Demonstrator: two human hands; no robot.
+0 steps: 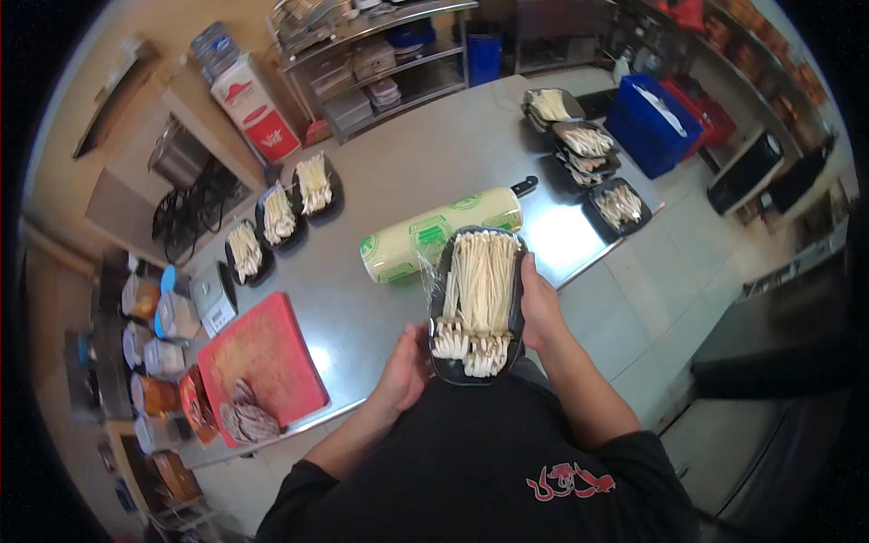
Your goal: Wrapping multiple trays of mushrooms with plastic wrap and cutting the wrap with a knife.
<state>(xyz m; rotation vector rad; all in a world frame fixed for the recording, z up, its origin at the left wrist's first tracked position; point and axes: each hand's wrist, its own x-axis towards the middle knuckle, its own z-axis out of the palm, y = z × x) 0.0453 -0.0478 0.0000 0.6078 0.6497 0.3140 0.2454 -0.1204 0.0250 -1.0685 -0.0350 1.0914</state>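
A black tray of enoki and other small mushrooms [482, 292] is held up close to my chest, with clear plastic film over it and a loose film edge at its left. My right hand [541, 305] grips the tray's right side. My left hand [407, 366] is at the tray's lower left side, its fingers partly hidden behind the rim; whether it grips is not clear. Just beyond the tray, a large roll of cling film [441, 234] lies on the steel table [380, 170]. A knife with a black handle [525, 185] lies behind the roll's right end.
Mushroom trays [277, 214] stand at the left; wrapped, partly stacked ones [587, 153] stand at the right. A red cutting board [265, 366] bears a crumpled cloth [248, 415]. Near it are a scale [214, 298] and food tubs [163, 356]. A blue crate [652, 125] stands beyond the right edge.
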